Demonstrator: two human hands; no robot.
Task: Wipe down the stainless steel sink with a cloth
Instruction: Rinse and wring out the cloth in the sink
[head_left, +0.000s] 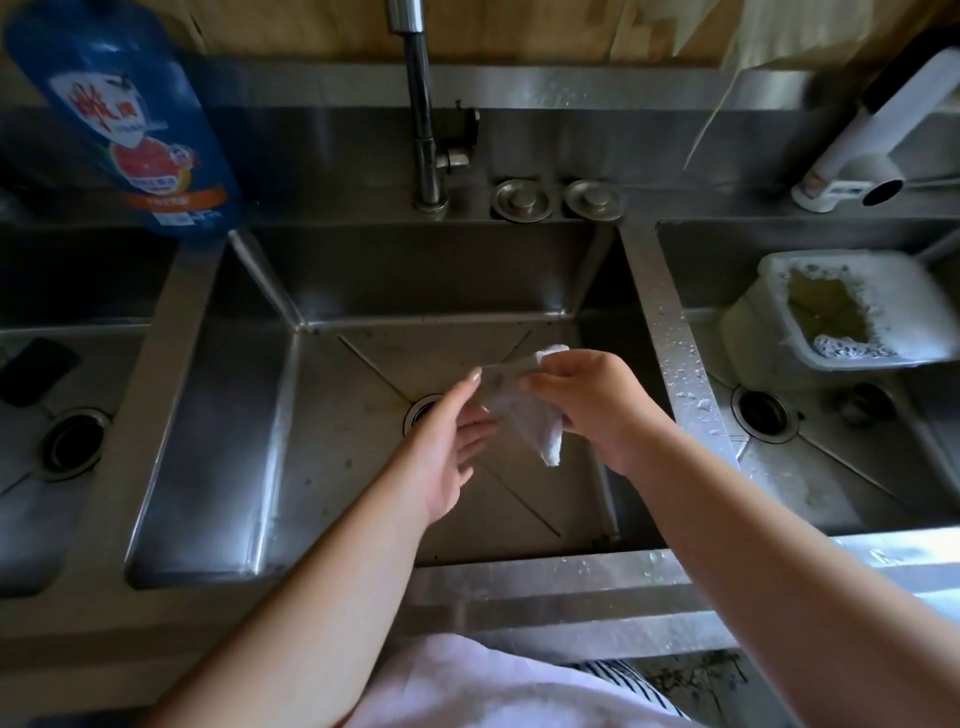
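A: How many sinks are there?

B: Three metal sinks in a row. The middle sink (363, 415) is the biggest. The left sink (78, 322) is at 9 o'clock and the right sink (810, 467) at 3 o'clock. Each one has a round drain.

A: What is in them?

B: The right sink holds one white tub (841, 312) with yellow water and foam in it. The left sink has one flat dark thing (36, 371); I cannot tell what it is.

A: And up top?

B: One blue soap bottle (124, 119) at 10 o'clock, one tap (423, 114) at 12 o'clock, and two round metal caps (556, 200) just beside the tap.

A: Where is the cloth?

B: One white cloth (524, 415) hangs over the middle sink, above its drain. The right hand (587, 400) pinches its top. The left hand (447, 447) has straight fingers, and their tips touch the cloth.
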